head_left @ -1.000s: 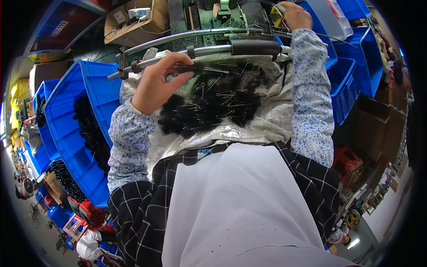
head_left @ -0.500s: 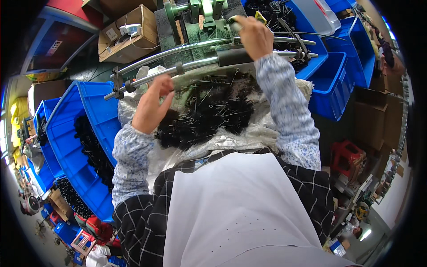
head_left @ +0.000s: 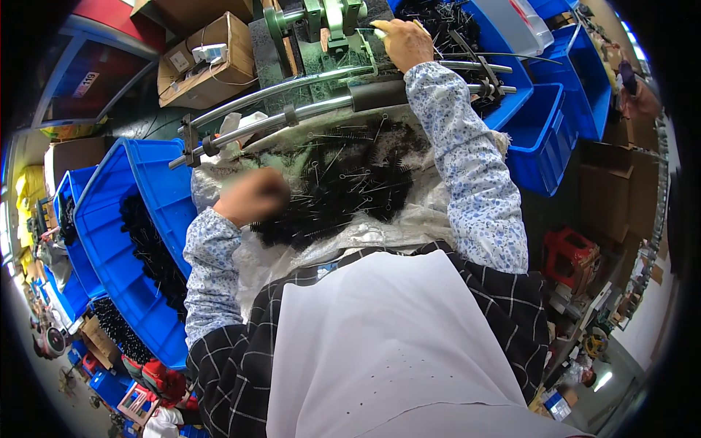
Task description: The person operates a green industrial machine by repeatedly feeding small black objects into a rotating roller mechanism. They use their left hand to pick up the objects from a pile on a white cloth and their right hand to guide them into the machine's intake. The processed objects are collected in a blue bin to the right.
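A pile of small black wire brushes (head_left: 343, 182), with looped metal ends showing, lies on whitish sacking (head_left: 365, 233) in front of me. My left hand (head_left: 254, 197) is over the pile's left side, its fingers smeared by motion. My right hand (head_left: 406, 44) reaches up to the green machine (head_left: 336, 22), fingers closed in a pinch beside its working head. A pale cover shows on one fingertip. Whatever the pinch holds is too small to make out. Two curved metal bars (head_left: 314, 109) run across between the pile and the machine; my right forearm passes over their right part.
A blue bin (head_left: 109, 212) with black brushes stands at my left. Another blue bin (head_left: 504, 44) with dark pieces is at the right of the machine, near an empty-looking blue crate (head_left: 540, 139). A cardboard box (head_left: 212, 66) stands at the back left; a red stool (head_left: 569, 252) is at right.
My left hand has dropped from the lower bar down to the pile. The right hand has moved slightly up and left, closer to the machine's head.
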Demonstrator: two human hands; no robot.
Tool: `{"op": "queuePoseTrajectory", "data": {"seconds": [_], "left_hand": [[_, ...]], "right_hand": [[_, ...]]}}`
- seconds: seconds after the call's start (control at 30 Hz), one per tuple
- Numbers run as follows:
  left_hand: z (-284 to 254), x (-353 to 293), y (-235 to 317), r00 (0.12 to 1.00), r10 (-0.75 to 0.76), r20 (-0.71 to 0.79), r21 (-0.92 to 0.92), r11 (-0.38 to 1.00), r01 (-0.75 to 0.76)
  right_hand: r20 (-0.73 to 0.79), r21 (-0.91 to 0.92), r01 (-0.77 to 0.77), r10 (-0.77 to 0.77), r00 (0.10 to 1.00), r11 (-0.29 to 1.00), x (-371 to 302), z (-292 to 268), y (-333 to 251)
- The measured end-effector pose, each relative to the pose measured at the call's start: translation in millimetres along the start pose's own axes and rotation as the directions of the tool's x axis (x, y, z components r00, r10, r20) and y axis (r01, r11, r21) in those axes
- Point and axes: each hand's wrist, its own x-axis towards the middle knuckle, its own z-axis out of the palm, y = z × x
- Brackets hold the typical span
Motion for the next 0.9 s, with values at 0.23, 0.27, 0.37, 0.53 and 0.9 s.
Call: {"op": "queuePoseTrajectory", "data": {"seconds": [0.23, 0.27, 0.37, 0.53, 0.9], "left_hand": [[-30.2, -17.1, 30.2, 0.964, 0.049, -0.259, -0.228, 0.967, -0.111], [-34.2, -20.0, 32.9, 0.945, 0.064, -0.320, -0.281, 0.947, -0.159], [-44.9, -22.4, 46.0, 0.876, 0.132, -0.464, -0.291, 0.911, -0.292], [-43.8, -17.3, 54.6, 0.801, 0.165, -0.575, -0.302, 0.868, -0.395], [-35.2, -4.9, 70.9, 0.804, 0.205, -0.559, -0.280, 0.865, -0.415]], "right_hand": [[-0.020, -0.122, 0.013, -0.016, 1.000, 0.992, -2.7, -10.8, 4.6], [0.005, -0.103, -0.060, 0.061, 0.998, 0.993, -6.2, -13.2, 5.5], [-0.058, -0.048, -0.091, 0.088, 0.994, 0.995, -12.7, -3.0, 11.9], [-0.155, 0.033, -0.002, 0.007, 0.988, 0.999, -8.5, 3.0, -14.9], [-0.153, -0.052, -0.011, 0.003, 0.988, 0.999, -1.7, 0.4, -49.7]]}}
